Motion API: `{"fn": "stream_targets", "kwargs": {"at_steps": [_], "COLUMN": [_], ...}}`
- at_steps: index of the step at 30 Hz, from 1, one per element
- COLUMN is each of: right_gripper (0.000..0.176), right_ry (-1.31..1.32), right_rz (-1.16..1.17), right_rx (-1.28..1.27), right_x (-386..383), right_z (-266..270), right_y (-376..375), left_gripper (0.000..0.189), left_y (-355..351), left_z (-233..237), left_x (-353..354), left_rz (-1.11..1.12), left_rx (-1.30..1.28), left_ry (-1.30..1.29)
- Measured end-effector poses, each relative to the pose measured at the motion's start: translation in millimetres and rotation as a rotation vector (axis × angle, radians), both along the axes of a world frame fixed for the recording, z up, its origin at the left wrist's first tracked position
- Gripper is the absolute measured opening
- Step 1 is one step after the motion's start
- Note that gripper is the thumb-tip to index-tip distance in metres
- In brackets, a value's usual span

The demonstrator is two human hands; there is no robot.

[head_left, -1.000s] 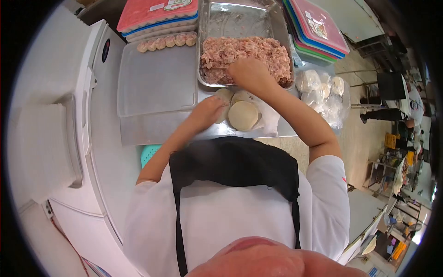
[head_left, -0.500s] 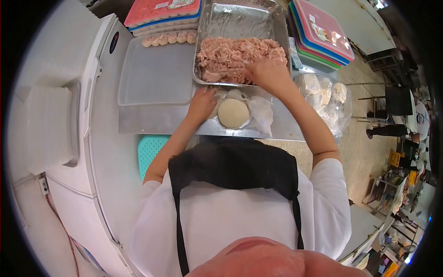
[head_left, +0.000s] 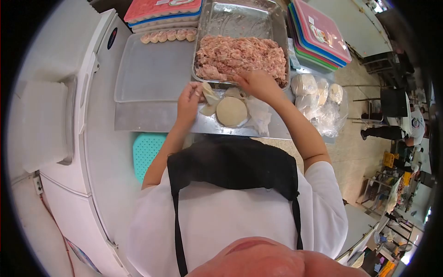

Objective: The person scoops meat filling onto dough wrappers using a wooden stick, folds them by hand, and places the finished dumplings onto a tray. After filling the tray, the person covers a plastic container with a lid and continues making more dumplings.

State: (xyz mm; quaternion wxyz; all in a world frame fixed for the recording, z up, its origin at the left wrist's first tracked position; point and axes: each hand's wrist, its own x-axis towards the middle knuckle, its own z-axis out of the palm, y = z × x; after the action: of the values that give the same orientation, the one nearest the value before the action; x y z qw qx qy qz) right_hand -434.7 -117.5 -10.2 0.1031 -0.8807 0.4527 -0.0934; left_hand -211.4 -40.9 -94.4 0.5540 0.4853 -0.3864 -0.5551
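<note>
My left hand [head_left: 189, 100] pinches the edge of a thin dough wrapper [head_left: 210, 94], lifted upright beside the round dough stack. My right hand [head_left: 258, 84] is at the near rim of the metal tray [head_left: 241, 21], its fingers closed near the meat; what they hold, if anything, is hidden. Minced pink meat [head_left: 244, 54] fills the near half of that tray. The round stack of pale wrappers [head_left: 231, 111] lies on the metal table, with clear plastic [head_left: 260, 115] at its right. Several filled pieces [head_left: 168, 35] form a row along the far edge of the flat translucent tray [head_left: 150, 74].
Stacked colored trays stand at the back left [head_left: 161, 13] and back right [head_left: 321, 32]. Bagged dough [head_left: 320, 94] sits at the table's right. A white refrigerator [head_left: 108, 138] is on the left, a turquoise perforated stool [head_left: 150, 150] below the table. A person [head_left: 416, 127] is far right.
My left hand has risen from the table with a wrapper at its fingers. My right hand has drawn back from the meat toward the tray's near rim.
</note>
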Motion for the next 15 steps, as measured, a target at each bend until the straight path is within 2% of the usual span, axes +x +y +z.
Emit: {"fn": "stream_targets", "kwargs": {"at_steps": [3,6,9,12,15], "right_gripper": [0.025,0.023,0.025,0.028,0.032], "right_ry": [0.184,0.366,0.241,0.028,-0.175], "right_rz": [-0.011,-0.008,0.140,0.012,-0.045], "right_rx": [-0.156,-0.164,-0.159,0.117,0.425], "right_x": [8.1,23.2,29.3,12.7,-7.7], "right_z": [23.9,5.0,-23.3,-19.8,-22.6], "right_y": [-13.3,-16.1,-7.6,-11.6,-15.8], "left_gripper": [0.021,0.020,0.032,0.032,0.032], "left_y": [-13.0,-19.7,-25.5,-27.2,-32.0], "left_z": [10.9,26.8,9.8,30.0,63.1], "left_x": [13.6,14.4,23.0,29.6,33.4], "left_rz": [0.006,-0.019,-0.106,-0.161,-0.434], "left_rx": [0.064,0.150,0.019,0.065,0.093], "left_ry": [0.700,0.726,0.172,0.527,0.831]}}
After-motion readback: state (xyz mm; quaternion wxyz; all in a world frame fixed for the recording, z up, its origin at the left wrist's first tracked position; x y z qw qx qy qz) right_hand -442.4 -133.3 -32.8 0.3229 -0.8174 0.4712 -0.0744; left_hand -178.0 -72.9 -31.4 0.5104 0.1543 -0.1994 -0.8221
